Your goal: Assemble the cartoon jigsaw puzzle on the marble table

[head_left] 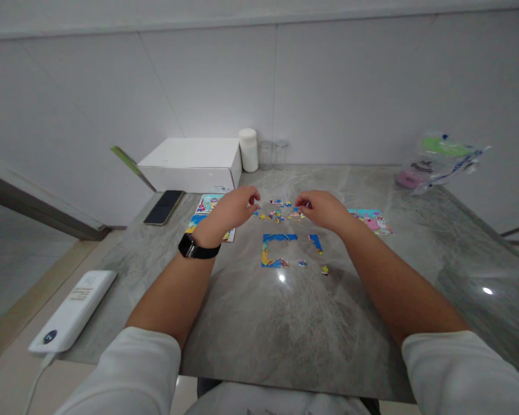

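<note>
A partly joined jigsaw border (267,256) with blue and yellow edges lies on the table in front of me. Beyond it is a loose group of puzzle pieces (277,215). My left hand (237,206) hovers at the left side of this group, fingers curved and apart, close to a small blue piece. On the group's right side, my right hand (322,208) has its fingertips pressed together on a puzzle piece (297,212), partly hidden by the fingers. A yellow-green piece (324,270) and a blue piece (303,263) lie apart near the border's lower edge.
Picture cards (207,203) lie under my left forearm, another card (374,221) beyond my right wrist. Around the grey table (259,334) are a phone (164,207), a white power bank (75,311), a white box (190,155), a white bottle (248,151), glasses (281,155) and a plastic bag (432,164).
</note>
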`<move>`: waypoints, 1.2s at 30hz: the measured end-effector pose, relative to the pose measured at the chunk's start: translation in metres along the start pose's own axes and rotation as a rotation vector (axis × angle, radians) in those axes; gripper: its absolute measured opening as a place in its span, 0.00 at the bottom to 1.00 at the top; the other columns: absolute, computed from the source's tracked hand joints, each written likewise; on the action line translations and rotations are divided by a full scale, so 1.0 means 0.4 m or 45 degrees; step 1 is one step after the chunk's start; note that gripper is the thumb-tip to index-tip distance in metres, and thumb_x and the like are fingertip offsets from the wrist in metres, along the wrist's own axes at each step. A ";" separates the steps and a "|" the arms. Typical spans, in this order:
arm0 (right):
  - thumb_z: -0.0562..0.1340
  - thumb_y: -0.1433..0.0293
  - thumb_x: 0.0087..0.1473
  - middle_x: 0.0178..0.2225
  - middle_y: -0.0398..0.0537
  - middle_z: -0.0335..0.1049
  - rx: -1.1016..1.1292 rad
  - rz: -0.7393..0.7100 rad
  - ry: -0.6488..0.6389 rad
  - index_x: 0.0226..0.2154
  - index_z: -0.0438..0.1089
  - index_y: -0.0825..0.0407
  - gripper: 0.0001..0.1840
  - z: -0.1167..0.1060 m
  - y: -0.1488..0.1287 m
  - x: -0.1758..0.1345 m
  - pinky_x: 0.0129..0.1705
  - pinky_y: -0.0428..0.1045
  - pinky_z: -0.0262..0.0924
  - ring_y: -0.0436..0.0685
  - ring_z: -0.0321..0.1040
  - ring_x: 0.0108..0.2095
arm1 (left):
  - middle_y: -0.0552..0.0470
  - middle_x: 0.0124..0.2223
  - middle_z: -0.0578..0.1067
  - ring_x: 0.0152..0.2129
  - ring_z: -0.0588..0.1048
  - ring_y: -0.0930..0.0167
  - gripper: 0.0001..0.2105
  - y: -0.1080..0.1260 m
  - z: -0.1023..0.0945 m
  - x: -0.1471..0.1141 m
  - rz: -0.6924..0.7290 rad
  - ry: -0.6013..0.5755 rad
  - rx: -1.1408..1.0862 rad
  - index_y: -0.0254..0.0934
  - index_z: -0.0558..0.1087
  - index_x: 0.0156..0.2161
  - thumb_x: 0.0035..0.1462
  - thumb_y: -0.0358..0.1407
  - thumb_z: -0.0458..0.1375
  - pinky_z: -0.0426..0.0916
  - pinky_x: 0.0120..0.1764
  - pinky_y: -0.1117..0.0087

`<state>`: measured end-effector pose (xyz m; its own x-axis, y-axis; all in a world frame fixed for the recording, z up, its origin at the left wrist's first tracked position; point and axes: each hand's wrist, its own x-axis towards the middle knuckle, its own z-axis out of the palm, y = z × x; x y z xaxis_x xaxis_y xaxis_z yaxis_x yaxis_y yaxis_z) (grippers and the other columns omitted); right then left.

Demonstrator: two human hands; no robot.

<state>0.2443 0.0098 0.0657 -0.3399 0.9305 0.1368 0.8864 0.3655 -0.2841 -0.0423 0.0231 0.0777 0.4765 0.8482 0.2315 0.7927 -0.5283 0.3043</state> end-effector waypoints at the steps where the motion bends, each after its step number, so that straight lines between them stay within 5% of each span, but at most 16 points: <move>1: 0.63 0.72 0.60 0.42 0.50 0.82 0.011 0.031 0.075 0.44 0.81 0.50 0.12 -0.016 0.006 -0.001 0.43 0.50 0.63 0.57 0.74 0.40 | 0.48 0.43 0.80 0.39 0.77 0.65 0.08 -0.004 -0.013 0.003 -0.046 0.131 -0.021 0.38 0.76 0.47 0.63 0.34 0.61 0.71 0.45 0.64; 4: 0.62 0.71 0.60 0.41 0.51 0.81 0.023 0.108 0.259 0.44 0.80 0.51 0.12 -0.044 0.028 -0.003 0.44 0.51 0.63 0.57 0.74 0.38 | 0.49 0.42 0.80 0.37 0.77 0.67 0.09 -0.004 -0.033 0.010 -0.121 0.440 -0.116 0.38 0.75 0.49 0.65 0.36 0.59 0.71 0.44 0.65; 6: 0.62 0.70 0.60 0.41 0.51 0.82 0.005 0.147 0.321 0.43 0.81 0.51 0.12 -0.047 0.042 -0.002 0.44 0.51 0.63 0.57 0.74 0.38 | 0.49 0.42 0.80 0.37 0.77 0.67 0.09 -0.002 -0.023 0.014 -0.113 0.500 -0.164 0.38 0.75 0.49 0.66 0.36 0.59 0.71 0.45 0.65; 17: 0.63 0.70 0.62 0.41 0.51 0.82 -0.072 0.177 0.080 0.42 0.81 0.50 0.10 0.061 0.083 0.024 0.42 0.50 0.61 0.58 0.75 0.41 | 0.44 0.51 0.81 0.48 0.77 0.60 0.17 -0.044 0.188 0.026 0.144 -0.003 0.026 0.39 0.77 0.57 0.65 0.30 0.57 0.71 0.54 0.58; 25: 0.58 0.70 0.66 0.44 0.55 0.80 -0.084 0.070 0.490 0.43 0.78 0.51 0.13 0.159 0.129 0.030 0.49 0.53 0.62 0.62 0.73 0.45 | 0.44 0.59 0.75 0.56 0.71 0.56 0.14 -0.029 0.242 0.013 0.109 0.015 0.153 0.43 0.79 0.55 0.68 0.43 0.59 0.65 0.59 0.52; 36: 0.60 0.71 0.62 0.41 0.52 0.80 0.036 0.080 0.540 0.40 0.78 0.50 0.10 0.185 0.163 0.034 0.47 0.52 0.63 0.60 0.73 0.42 | 0.44 0.58 0.75 0.56 0.72 0.58 0.16 -0.049 0.264 0.023 0.086 0.098 0.080 0.42 0.77 0.57 0.68 0.41 0.59 0.65 0.61 0.52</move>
<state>0.2740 0.0482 -0.0211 -0.1209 0.8607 0.4946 0.8903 0.3144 -0.3296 -0.0134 0.0455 -0.0236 0.5006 0.8041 0.3207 0.7833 -0.5785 0.2275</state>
